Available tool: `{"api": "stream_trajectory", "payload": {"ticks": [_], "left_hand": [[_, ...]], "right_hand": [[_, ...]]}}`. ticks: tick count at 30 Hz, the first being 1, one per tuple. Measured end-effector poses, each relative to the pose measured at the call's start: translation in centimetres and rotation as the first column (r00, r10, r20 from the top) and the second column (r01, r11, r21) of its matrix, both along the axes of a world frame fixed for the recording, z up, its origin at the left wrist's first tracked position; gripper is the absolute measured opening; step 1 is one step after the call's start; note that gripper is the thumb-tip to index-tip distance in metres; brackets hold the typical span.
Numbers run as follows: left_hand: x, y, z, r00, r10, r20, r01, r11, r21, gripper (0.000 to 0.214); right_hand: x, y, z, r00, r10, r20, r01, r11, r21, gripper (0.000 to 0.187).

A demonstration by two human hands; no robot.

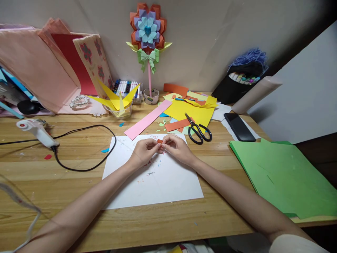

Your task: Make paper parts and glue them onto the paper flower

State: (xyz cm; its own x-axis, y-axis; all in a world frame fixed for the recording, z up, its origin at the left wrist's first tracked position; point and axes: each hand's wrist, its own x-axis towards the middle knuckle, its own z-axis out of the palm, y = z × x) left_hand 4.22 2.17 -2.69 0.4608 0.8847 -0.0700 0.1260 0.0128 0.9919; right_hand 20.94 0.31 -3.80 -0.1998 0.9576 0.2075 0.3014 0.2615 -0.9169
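My left hand [144, 151] and my right hand [177, 147] meet over a white sheet of paper [158, 182] on the wooden desk [79, 196]. Both pinch one small orange piece of paper [159, 141] between their fingertips; most of it is hidden by the fingers. Black-handled scissors [198, 130] lie just beyond my right hand. A pink paper strip [147, 119] lies slanted beyond my left hand.
A glue gun [37, 130] with a black looped cord [86, 147] lies at the left. Green sheets [284, 175] cover the right side, with a black phone [239, 127] behind them. Yellow and orange scraps [192, 109], markers [126, 87] and a paper flower [148, 31] stand at the back.
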Motion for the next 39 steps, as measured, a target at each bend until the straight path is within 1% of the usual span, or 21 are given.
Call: {"api": "stream_trajectory", "payload": {"ticks": [10, 16, 18, 23, 25, 27, 31, 34, 36, 39], "left_hand": [[0.15, 0.05, 0.26, 1.000, -0.018, -0.021, 0.017, 1.000, -0.026, 0.025], [0.67, -0.48, 0.29, 0.997, 0.080, 0.016, -0.078, 0.994, -0.081, 0.023], [0.70, -0.61, 0.22, 0.995, 0.100, -0.009, -0.101, 0.993, -0.056, 0.024], [0.46, -0.68, -0.01, 0.978, 0.154, -0.141, -0.140, 0.985, 0.106, 0.025], [0.45, -0.67, 0.01, 0.976, 0.150, -0.156, -0.132, 0.984, 0.118, 0.024], [0.51, -0.65, 0.08, 0.981, 0.134, -0.138, -0.123, 0.989, 0.087, 0.024], [0.67, -0.58, 0.19, 0.993, 0.109, -0.040, -0.109, 0.994, -0.010, 0.024], [0.73, -0.51, 0.22, 0.996, 0.086, 0.012, -0.085, 0.995, -0.052, 0.024], [0.75, -0.49, 0.26, 0.997, 0.078, 0.014, -0.077, 0.995, -0.067, 0.024], [0.76, -0.54, 0.36, 0.996, 0.090, -0.023, -0.092, 0.994, -0.064, 0.024]], "right_hand": [[0.10, -0.03, -0.38, 0.999, -0.013, 0.040, 0.014, 1.000, -0.011, 0.005], [0.04, -0.19, -0.22, 0.999, -0.022, 0.037, 0.023, 0.999, -0.041, 0.006], [0.00, -0.24, -0.16, 0.999, -0.026, 0.026, 0.027, 0.999, -0.047, 0.006], [-0.07, -0.21, -0.17, 0.999, -0.030, -0.026, 0.029, 0.998, -0.055, 0.008], [-0.10, -0.17, -0.21, 0.998, -0.029, -0.052, 0.026, 0.997, -0.066, 0.008], [-0.13, -0.13, -0.29, 0.995, -0.031, -0.100, 0.022, 0.996, -0.087, 0.010], [-0.12, 0.00, -0.49, 0.969, -0.046, -0.243, 0.009, 0.988, -0.153, 0.020], [-0.01, 0.12, -0.61, 0.947, -0.064, -0.313, 0.004, 0.982, -0.190, 0.023], [0.09, 0.21, -0.64, 0.939, -0.076, -0.336, 0.006, 0.979, -0.204, 0.023], [0.17, 0.31, -0.58, 0.936, -0.095, -0.340, 0.019, 0.975, -0.221, 0.024]]}}
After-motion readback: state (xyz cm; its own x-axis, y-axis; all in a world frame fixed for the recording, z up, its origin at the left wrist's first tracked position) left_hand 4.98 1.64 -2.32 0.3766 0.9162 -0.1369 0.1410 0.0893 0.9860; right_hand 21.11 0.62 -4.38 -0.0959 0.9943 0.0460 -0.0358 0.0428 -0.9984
